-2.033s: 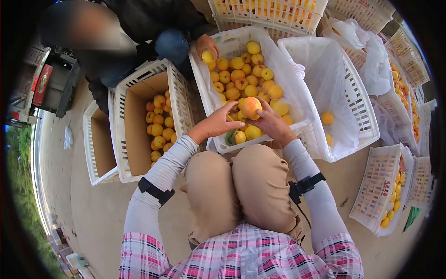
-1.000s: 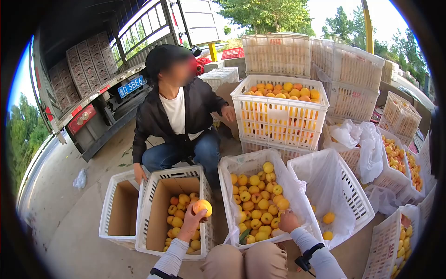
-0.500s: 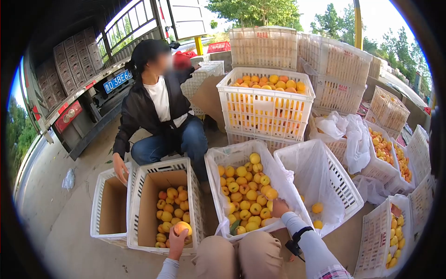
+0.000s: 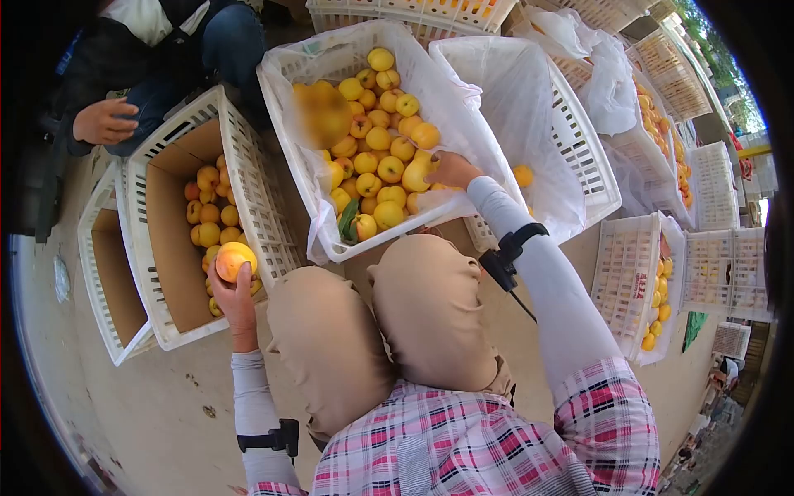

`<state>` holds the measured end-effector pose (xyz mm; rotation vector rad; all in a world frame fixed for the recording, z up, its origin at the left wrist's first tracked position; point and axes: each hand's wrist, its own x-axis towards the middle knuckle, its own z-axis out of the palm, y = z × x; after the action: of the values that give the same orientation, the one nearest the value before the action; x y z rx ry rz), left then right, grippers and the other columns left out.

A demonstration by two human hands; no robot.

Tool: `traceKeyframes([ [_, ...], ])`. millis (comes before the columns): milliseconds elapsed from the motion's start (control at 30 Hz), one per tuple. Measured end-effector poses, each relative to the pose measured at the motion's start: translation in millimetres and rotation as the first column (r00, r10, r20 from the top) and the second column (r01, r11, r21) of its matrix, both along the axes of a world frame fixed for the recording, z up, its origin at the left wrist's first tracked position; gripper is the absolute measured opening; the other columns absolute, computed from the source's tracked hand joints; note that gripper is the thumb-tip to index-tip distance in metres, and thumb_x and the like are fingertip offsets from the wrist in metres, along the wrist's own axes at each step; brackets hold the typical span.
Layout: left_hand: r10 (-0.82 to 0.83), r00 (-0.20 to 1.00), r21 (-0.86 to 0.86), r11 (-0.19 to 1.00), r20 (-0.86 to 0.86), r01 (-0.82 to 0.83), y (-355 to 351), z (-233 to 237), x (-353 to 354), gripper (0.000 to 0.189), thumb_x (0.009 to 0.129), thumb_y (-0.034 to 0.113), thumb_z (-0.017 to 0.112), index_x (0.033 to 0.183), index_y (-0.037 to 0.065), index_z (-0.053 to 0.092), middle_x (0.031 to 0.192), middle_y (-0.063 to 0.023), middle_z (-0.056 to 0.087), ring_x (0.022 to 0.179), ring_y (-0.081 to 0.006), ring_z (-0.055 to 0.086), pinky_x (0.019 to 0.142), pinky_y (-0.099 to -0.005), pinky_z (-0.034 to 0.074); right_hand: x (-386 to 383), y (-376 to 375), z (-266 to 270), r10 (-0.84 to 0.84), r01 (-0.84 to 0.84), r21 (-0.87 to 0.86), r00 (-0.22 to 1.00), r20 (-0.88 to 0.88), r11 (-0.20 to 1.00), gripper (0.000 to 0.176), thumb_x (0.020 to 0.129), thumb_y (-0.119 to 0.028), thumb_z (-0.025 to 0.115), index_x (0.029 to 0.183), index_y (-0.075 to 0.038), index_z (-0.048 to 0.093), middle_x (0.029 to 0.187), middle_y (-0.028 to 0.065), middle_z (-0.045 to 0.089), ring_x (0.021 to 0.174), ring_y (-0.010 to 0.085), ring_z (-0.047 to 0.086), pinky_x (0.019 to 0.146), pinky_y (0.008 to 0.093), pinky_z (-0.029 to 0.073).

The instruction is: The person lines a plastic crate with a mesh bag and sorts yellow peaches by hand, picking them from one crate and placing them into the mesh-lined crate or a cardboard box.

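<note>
My left hand (image 4: 235,304) is closed around an orange-yellow peach (image 4: 236,259), held above the near end of the cardboard-lined crate (image 4: 172,240). More peaches (image 4: 208,213) lie inside that crate. My right hand (image 4: 454,171) reaches into the plastic-lined white crate (image 4: 289,140), at its right side. Its fingers are bent around a yellow peach (image 4: 417,175), though their tips are partly hidden. Many yellow peaches (image 4: 378,138) fill this crate, and a green leaf (image 4: 347,220) lies near its front corner.
A co-worker's hand (image 4: 105,121) is above the left crates. Another lined crate (image 4: 571,132) with a few peaches stands at right. Farther right are a fruit crate (image 4: 622,277) and stacked crates (image 4: 711,190). My knees (image 4: 426,310) are close to the middle crate.
The view has tilted down and now shows my lap and arms. My left hand still holds its peach. My right hand remains at the middle crate's right side, now around a peach.
</note>
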<state>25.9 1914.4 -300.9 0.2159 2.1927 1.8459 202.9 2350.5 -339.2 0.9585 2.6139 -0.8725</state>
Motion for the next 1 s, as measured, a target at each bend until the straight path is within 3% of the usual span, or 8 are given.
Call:
traceKeyframes([
  [100, 0.014, 1.000, 0.017, 1.000, -0.001, -0.014, 0, 4, 1, 0.056, 0.080, 0.012, 0.065, 0.126, -0.004, 0.037, 0.120, -0.0139, 0.045, 0.109, -0.0217, 0.049, 0.092, -0.0315, 0.043, -8, -13, -3, 0.110, -0.134, 0.254, 0.988, 0.107, 0.958, 0.069, 0.061, -0.033, 0.074, 0.115, 0.003, 0.049, 0.108, 0.0288, 0.055, 0.102, 0.0375, 0.056, 0.088, 0.0403, 0.046],
  [300, 0.005, 0.998, 0.008, 1.000, -0.060, -0.004, 4, 11, 6, 0.057, 0.079, 0.011, 0.065, 0.126, -0.004, 0.036, 0.120, -0.0142, 0.044, 0.110, -0.0222, 0.048, 0.096, -0.0325, 0.040, -33, -10, 9, 0.334, -0.336, 0.079, 0.942, 0.046, 0.938, 0.081, 0.064, -0.033, 0.076, 0.127, 0.002, 0.040, 0.112, 0.0278, 0.051, 0.103, 0.0403, 0.053, 0.088, 0.0429, 0.044],
  [400, 0.008, 0.995, -0.018, 1.000, -0.095, -0.010, 6, 11, 5, 0.057, 0.080, 0.010, 0.064, 0.127, -0.004, 0.035, 0.121, -0.0141, 0.043, 0.112, -0.0224, 0.046, 0.097, -0.0331, 0.039, -48, -15, 12, 0.367, -0.395, 0.165, 0.913, 0.176, 0.904, 0.079, 0.065, -0.032, 0.075, 0.126, 0.002, 0.039, 0.111, 0.0274, 0.052, 0.102, 0.0403, 0.053, 0.088, 0.0429, 0.044],
  [733, 0.014, 0.994, -0.005, 1.000, -0.109, -0.015, 5, 6, 6, 0.058, 0.079, 0.008, 0.063, 0.128, -0.004, 0.034, 0.123, -0.0141, 0.041, 0.114, -0.0224, 0.044, 0.098, -0.0333, 0.037, -60, -2, -27, 0.312, -0.335, 0.320, 0.942, 0.122, 0.886, 0.068, 0.070, -0.035, 0.069, 0.120, 0.003, 0.041, 0.114, 0.0272, 0.051, 0.103, 0.0370, 0.055, 0.088, 0.0392, 0.046],
  [833, 0.014, 0.992, -0.013, 1.000, -0.124, -0.016, 6, 9, 6, 0.058, 0.079, 0.007, 0.063, 0.128, -0.004, 0.034, 0.123, -0.0141, 0.041, 0.114, -0.0227, 0.044, 0.099, -0.0334, 0.037, -53, 1, -18, 0.242, -0.238, 0.045, 0.948, -0.206, 0.970, 0.072, 0.073, -0.031, 0.067, 0.128, 0.003, 0.037, 0.119, 0.0242, 0.050, 0.106, 0.0332, 0.055, 0.089, 0.0352, 0.046],
  [867, 0.005, 0.993, -0.023, 1.000, -0.121, -0.008, 7, 10, 7, 0.058, 0.080, 0.007, 0.062, 0.128, -0.004, 0.034, 0.123, -0.0142, 0.041, 0.115, -0.0228, 0.044, 0.099, -0.0334, 0.037, -51, -4, 1, 0.088, -0.154, -0.226, 0.957, -0.275, 0.962, 0.072, 0.074, -0.028, 0.066, 0.131, 0.002, 0.034, 0.121, 0.0215, 0.049, 0.107, 0.0305, 0.054, 0.089, 0.0341, 0.046],
  [900, -0.001, 0.992, -0.016, 1.000, -0.124, -0.001, 7, 11, 8, 0.058, 0.080, 0.007, 0.062, 0.128, -0.004, 0.034, 0.123, -0.0142, 0.041, 0.115, -0.0228, 0.044, 0.099, -0.0334, 0.037, -49, -10, 19, -0.081, -0.078, -0.482, 0.950, -0.300, 0.873, 0.072, 0.076, -0.025, 0.064, 0.134, 0.001, 0.032, 0.123, 0.0187, 0.048, 0.107, 0.0279, 0.054, 0.090, 0.0331, 0.047],
  [1000, 0.012, 0.996, -0.013, 1.000, -0.088, -0.013, 8, 13, 8, 0.056, 0.081, 0.007, 0.062, 0.128, -0.004, 0.034, 0.124, -0.0147, 0.041, 0.115, -0.0229, 0.044, 0.099, -0.0334, 0.038, -40, -31, 66, -0.267, -0.028, -0.698, 0.913, -0.310, 0.716, 0.069, 0.078, -0.021, 0.063, 0.136, -0.002, 0.031, 0.121, 0.0137, 0.048, 0.108, 0.0232, 0.052, 0.090, 0.0324, 0.047],
])
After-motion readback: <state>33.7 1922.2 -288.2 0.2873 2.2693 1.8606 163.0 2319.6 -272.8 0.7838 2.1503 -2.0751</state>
